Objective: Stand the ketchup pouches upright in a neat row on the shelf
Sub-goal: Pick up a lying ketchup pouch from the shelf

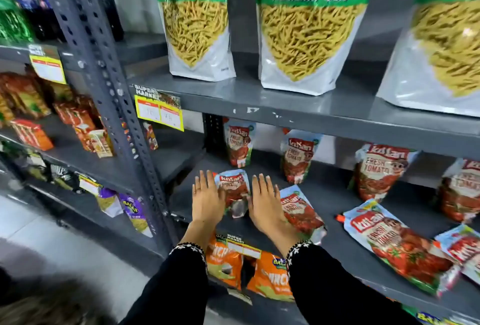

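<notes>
Both arms wear black sleeves (176, 288) with white embroidered cuffs (189, 248), and the hands are bare

A single head view looks forward and down, close to the grey shelf (306, 106).

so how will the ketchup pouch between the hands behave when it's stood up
The ketchup pouch looks soft and crumpled, so it will probably sag. Its glossy film may slip between the left hand and right hand. It could tip easily once released.
</notes>
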